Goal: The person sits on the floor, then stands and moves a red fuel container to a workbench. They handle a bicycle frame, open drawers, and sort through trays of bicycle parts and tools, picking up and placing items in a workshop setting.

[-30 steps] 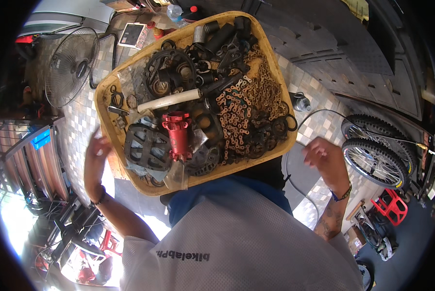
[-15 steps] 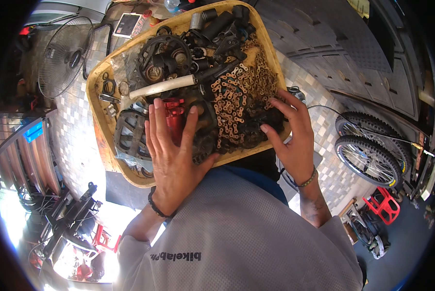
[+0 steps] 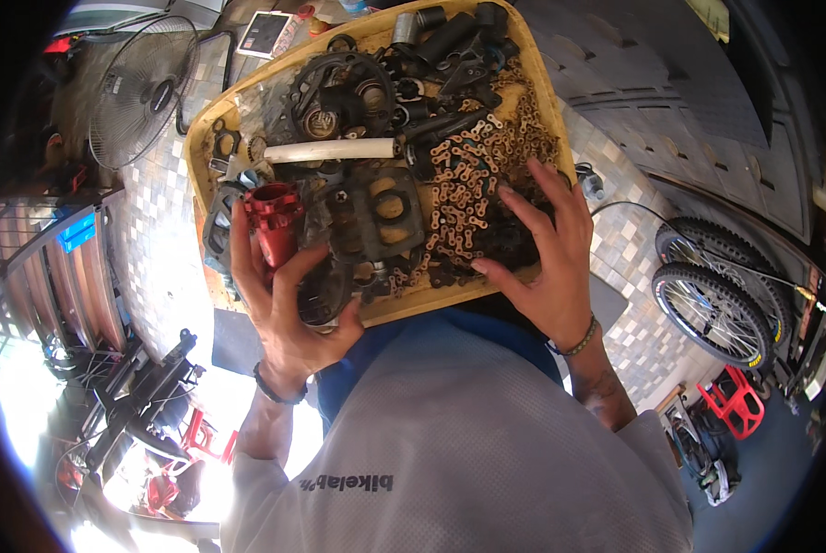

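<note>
My left hand point(image 3: 293, 318) has its fingers around a red bicycle hub point(image 3: 275, 221), which stands tilted at the left of a yellow tray point(image 3: 404, 311). Right of the hub lies a black platform pedal point(image 3: 376, 217); another pedal point(image 3: 218, 226) is partly hidden behind the hub and fingers. My right hand point(image 3: 551, 267) is open, fingers spread over the tray's right side beside a heap of rusty bicycle chains point(image 3: 459, 189). Whether its fingertips touch the chains, I cannot tell. A whitish tube point(image 3: 330, 150) lies across the middle.
A black chainring point(image 3: 342, 92) and dark cylinders point(image 3: 450, 37) fill the tray's far part. A fan point(image 3: 146, 92) stands at left. Bicycle wheels point(image 3: 713, 309) and a red stool point(image 3: 734, 403) are at right, below grey cabinets point(image 3: 671, 92).
My left hand has moved left with the red hub, uncovering the black pedal. My right hand stays spread by the chains. The tray appears shifted slightly right and up in view.
</note>
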`<state>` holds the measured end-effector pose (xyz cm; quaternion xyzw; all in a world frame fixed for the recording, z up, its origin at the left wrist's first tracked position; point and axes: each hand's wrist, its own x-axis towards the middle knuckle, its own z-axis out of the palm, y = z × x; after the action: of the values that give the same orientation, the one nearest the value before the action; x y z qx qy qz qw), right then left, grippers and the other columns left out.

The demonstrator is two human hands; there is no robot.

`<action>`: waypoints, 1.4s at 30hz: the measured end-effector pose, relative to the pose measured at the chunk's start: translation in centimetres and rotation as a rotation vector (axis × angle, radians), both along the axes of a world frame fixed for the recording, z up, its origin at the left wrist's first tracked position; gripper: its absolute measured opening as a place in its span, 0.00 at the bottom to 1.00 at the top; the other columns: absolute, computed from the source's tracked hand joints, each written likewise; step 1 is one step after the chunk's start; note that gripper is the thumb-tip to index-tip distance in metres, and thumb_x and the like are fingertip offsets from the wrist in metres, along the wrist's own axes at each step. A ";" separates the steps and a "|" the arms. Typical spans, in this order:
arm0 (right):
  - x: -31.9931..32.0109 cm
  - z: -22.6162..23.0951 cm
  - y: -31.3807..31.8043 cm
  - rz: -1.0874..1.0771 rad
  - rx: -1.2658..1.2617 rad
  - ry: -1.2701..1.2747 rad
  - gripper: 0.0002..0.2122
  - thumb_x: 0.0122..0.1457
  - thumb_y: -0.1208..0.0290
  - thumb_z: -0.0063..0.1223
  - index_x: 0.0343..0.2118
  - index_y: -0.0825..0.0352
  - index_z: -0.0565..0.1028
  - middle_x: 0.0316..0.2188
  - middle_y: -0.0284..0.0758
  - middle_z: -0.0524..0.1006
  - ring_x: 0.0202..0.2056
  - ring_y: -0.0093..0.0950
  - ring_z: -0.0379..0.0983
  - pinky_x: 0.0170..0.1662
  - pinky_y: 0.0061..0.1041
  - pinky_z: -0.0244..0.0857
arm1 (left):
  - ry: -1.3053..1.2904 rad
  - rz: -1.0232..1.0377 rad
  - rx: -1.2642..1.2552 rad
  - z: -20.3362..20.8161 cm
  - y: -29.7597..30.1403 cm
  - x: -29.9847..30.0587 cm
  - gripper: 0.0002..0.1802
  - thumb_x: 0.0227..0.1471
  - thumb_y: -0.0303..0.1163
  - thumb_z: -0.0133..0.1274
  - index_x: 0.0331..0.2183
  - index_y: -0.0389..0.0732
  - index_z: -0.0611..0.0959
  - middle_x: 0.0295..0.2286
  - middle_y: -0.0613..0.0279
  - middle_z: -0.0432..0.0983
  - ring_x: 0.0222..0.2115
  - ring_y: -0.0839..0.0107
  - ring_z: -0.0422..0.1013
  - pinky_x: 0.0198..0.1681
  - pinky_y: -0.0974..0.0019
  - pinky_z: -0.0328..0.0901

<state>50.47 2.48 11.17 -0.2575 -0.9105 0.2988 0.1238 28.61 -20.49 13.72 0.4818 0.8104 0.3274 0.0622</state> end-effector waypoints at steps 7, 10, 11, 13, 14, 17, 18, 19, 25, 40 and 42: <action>-2.0 0.1 0.0 0.032 -0.016 0.021 0.37 0.51 0.53 0.75 0.64 0.57 0.73 0.70 0.44 0.64 0.71 0.45 0.59 0.73 0.55 0.44 | 0.019 -0.013 0.147 -0.1 -1.8 -1.8 0.30 0.50 0.48 0.63 0.43 0.29 0.83 0.69 0.29 0.46 0.59 0.33 0.69 0.59 0.41 0.68; -2.5 0.0 -0.1 0.043 -0.007 0.007 0.38 0.51 0.52 0.74 0.65 0.57 0.72 0.70 0.43 0.64 0.71 0.45 0.59 0.73 0.56 0.45 | -0.025 -0.004 0.185 0.0 -2.0 -1.9 0.31 0.52 0.50 0.62 0.43 0.28 0.82 0.69 0.29 0.46 0.59 0.32 0.68 0.59 0.41 0.68; -2.7 0.0 -0.2 0.048 -0.002 0.003 0.39 0.51 0.52 0.74 0.65 0.57 0.71 0.70 0.43 0.64 0.71 0.45 0.59 0.73 0.56 0.45 | -0.025 0.001 0.188 0.1 -1.9 -1.9 0.31 0.52 0.50 0.62 0.43 0.28 0.82 0.69 0.29 0.46 0.59 0.32 0.68 0.59 0.41 0.68; -3.0 -0.1 -0.4 0.039 -0.011 -0.002 0.39 0.50 0.52 0.75 0.65 0.58 0.71 0.70 0.43 0.64 0.71 0.44 0.59 0.73 0.55 0.44 | -0.028 0.003 0.191 0.1 -2.1 -1.9 0.32 0.53 0.50 0.61 0.43 0.28 0.82 0.68 0.29 0.47 0.59 0.33 0.69 0.58 0.41 0.69; -3.1 -0.1 -0.5 0.034 -0.015 -0.005 0.39 0.50 0.53 0.75 0.65 0.58 0.71 0.70 0.43 0.64 0.71 0.44 0.58 0.73 0.55 0.44 | -0.031 0.004 0.190 -0.1 -2.3 -1.9 0.32 0.53 0.50 0.61 0.43 0.28 0.82 0.68 0.29 0.48 0.59 0.33 0.69 0.58 0.41 0.69; -3.3 -0.3 -0.7 0.039 -0.033 -0.007 0.40 0.49 0.54 0.75 0.66 0.58 0.71 0.70 0.43 0.65 0.71 0.43 0.58 0.74 0.53 0.43 | -0.046 -0.005 0.189 -0.3 -2.6 -2.0 0.32 0.53 0.51 0.61 0.44 0.27 0.82 0.68 0.28 0.49 0.59 0.34 0.69 0.57 0.42 0.70; -3.3 -0.3 -0.8 0.039 -0.036 -0.018 0.40 0.49 0.54 0.75 0.66 0.58 0.70 0.69 0.43 0.65 0.71 0.43 0.58 0.74 0.53 0.42 | -0.052 -0.010 0.189 -0.3 -2.7 -2.0 0.33 0.53 0.51 0.61 0.44 0.27 0.82 0.67 0.28 0.50 0.59 0.34 0.69 0.57 0.43 0.70; -3.4 -0.3 -0.8 0.040 -0.040 -0.030 0.41 0.49 0.54 0.76 0.66 0.58 0.70 0.69 0.42 0.65 0.71 0.43 0.58 0.75 0.53 0.42 | -0.047 -0.014 0.185 -0.3 -2.7 -2.0 0.33 0.53 0.51 0.61 0.44 0.27 0.82 0.67 0.28 0.50 0.58 0.35 0.70 0.56 0.43 0.70; -3.4 -0.6 -0.9 0.069 -0.018 -0.100 0.42 0.48 0.55 0.75 0.67 0.58 0.68 0.69 0.42 0.65 0.71 0.42 0.59 0.76 0.52 0.40 | -0.065 0.009 0.204 -0.3 -2.8 -1.9 0.34 0.54 0.52 0.61 0.45 0.26 0.82 0.67 0.28 0.51 0.58 0.36 0.70 0.56 0.44 0.71; -4.2 -0.3 -0.1 0.045 -0.029 -0.057 0.38 0.47 0.70 0.74 0.65 0.58 0.70 0.58 0.34 0.72 0.62 0.36 0.67 0.73 0.50 0.47 | -0.079 0.048 0.195 0.1 -2.7 -1.9 0.36 0.55 0.55 0.60 0.46 0.27 0.81 0.67 0.29 0.52 0.58 0.35 0.69 0.57 0.43 0.70; -4.2 -0.1 0.0 0.057 -0.044 -0.063 0.39 0.47 0.71 0.74 0.65 0.58 0.70 0.57 0.34 0.72 0.62 0.36 0.67 0.72 0.50 0.48 | -0.064 0.049 0.188 0.1 -2.8 -1.8 0.36 0.55 0.55 0.61 0.46 0.27 0.81 0.67 0.29 0.52 0.58 0.35 0.69 0.56 0.43 0.70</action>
<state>46.28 2.51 11.09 -0.2434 -0.9141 0.3139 0.0810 26.77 -23.25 13.80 0.4551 0.7852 0.4185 0.0345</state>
